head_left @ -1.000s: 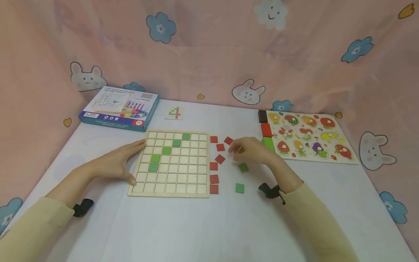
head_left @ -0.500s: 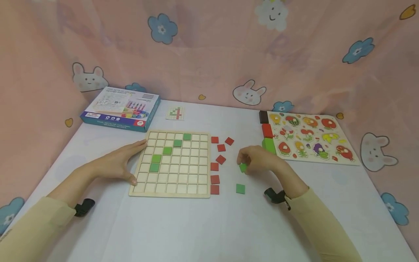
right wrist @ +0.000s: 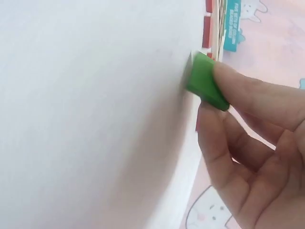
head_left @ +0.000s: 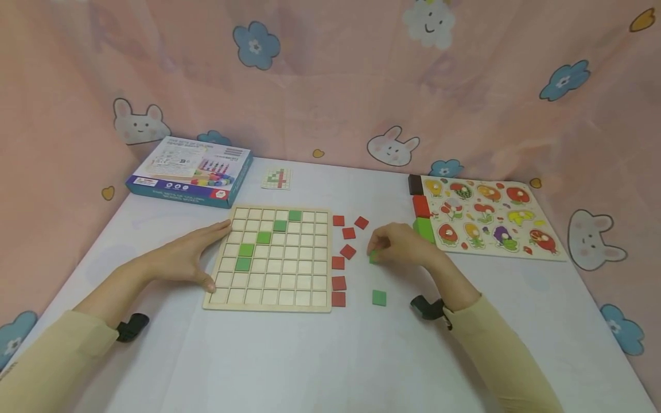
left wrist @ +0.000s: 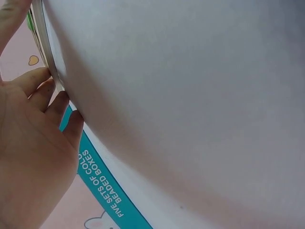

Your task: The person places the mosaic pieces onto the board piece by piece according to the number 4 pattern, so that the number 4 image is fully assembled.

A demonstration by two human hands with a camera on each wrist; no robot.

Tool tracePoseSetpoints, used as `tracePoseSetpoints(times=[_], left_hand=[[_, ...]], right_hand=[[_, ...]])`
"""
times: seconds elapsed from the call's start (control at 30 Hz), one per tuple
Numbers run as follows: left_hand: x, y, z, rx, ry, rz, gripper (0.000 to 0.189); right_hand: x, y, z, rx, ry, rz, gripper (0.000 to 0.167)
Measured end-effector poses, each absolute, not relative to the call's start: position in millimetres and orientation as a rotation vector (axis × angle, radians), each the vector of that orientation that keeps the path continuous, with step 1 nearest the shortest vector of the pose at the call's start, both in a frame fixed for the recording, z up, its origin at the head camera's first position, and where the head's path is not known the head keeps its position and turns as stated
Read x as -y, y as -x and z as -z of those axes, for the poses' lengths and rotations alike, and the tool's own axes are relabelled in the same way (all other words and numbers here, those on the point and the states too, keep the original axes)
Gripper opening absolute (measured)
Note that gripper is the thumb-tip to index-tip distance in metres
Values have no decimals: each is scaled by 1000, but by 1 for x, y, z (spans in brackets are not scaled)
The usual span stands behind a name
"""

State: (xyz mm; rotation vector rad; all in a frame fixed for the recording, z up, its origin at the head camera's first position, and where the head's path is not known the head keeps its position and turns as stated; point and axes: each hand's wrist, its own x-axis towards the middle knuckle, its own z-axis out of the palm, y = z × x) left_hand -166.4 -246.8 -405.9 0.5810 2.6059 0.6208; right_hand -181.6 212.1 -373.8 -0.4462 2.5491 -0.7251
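Between thumb and fingers my right hand (head_left: 397,244) pinches a green square tile (right wrist: 206,80), tilted, right of the red tiles. My left hand (head_left: 181,255) rests its thumb and fingertips along the left edge of a wooden grid board (head_left: 268,304), fingers extended. Several green tiles sit in the board's cells in a rough diagonal, such as the green tile (head_left: 263,237) near the middle. Along the board's right side lie several loose red tiles (head_left: 338,263). One more loose green tile (head_left: 379,298) lies flat on the table, nearer me than my right hand.
A small pattern card (head_left: 276,178) lies behind the board. At the back left is a flat box (head_left: 191,169) labelled as beaded boxes. A fruit puzzle board (head_left: 490,218) lies at the right, with black, red and green blocks (head_left: 423,229) along its left edge.
My right hand first moved right and down to the green tile on the table, then pinched it and shifted slightly left with it. The left hand and the board have stayed put.
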Motion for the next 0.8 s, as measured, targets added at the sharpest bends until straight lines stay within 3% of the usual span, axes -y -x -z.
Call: tracePoseSetpoints(times=[0.27,0.8], left_hand=[[248,165,404,-2605,-575,-623,135],[246,165,401,-2607,-577,-604,135]], right_hand=[[-176,184,376,-2614,371,981,8],[-81,193,372,-2560,618,1064,16]])
